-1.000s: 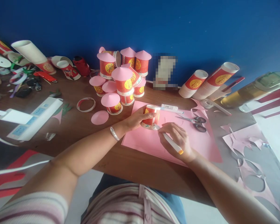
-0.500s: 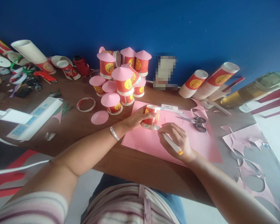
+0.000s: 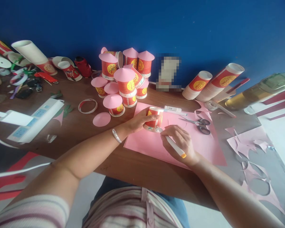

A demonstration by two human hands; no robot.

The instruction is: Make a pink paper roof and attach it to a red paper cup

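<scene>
My left hand (image 3: 140,121) is wrapped round a red paper cup (image 3: 154,117) with a white seam and a pale patterned band at its lower end. The cup is held over a pink sheet of paper (image 3: 142,139). In my right hand (image 3: 180,141) is a white marker (image 3: 173,145) with an orange end, gripped like a pen. Its tip touches the pale band of the cup. Just behind the cup lie a white marker cap or tube (image 3: 173,109) and, to its right, scissors (image 3: 201,125) with dark handles.
Several red cups with pink cone roofs (image 3: 124,76) stand at the back, beside a flat pink disc (image 3: 101,119) and a tape roll (image 3: 87,106). A power strip (image 3: 35,120) lies left. Cup stacks (image 3: 197,85), a bottle (image 3: 258,91) and pink paper scraps (image 3: 251,142) are at right.
</scene>
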